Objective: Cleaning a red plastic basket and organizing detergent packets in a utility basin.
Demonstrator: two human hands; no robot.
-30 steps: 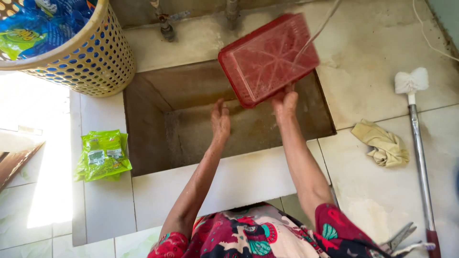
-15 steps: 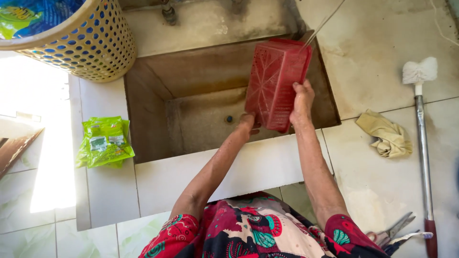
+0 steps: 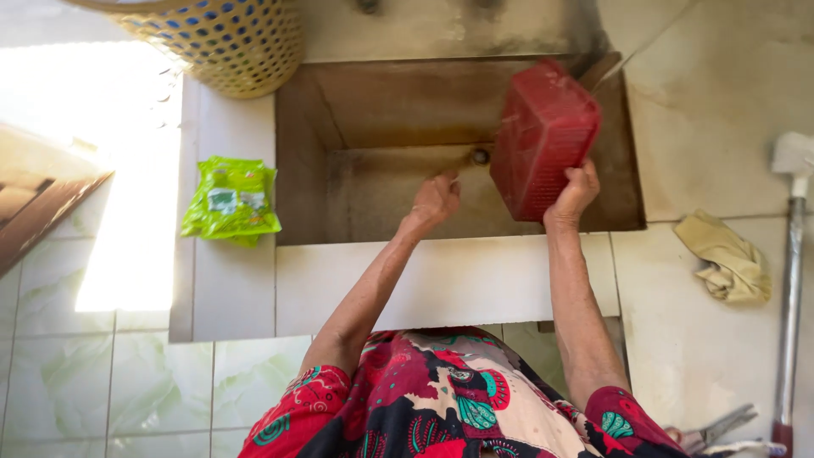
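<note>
Red plastic basket (image 3: 543, 136): upper right of centre, tilted on edge over the sunken basin (image 3: 381, 195), likely to drain. Right hand (image 3: 573, 192): grip closed on its lower rim. Left hand (image 3: 434, 202): loosely curled, empty, inside the basin. Green packet (image 3: 231, 200): on the tiled surface (image 3: 229, 280), left.

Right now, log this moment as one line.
right hand grips red basket over sink | left hand empty, in sink | green packet on ledge
</note>
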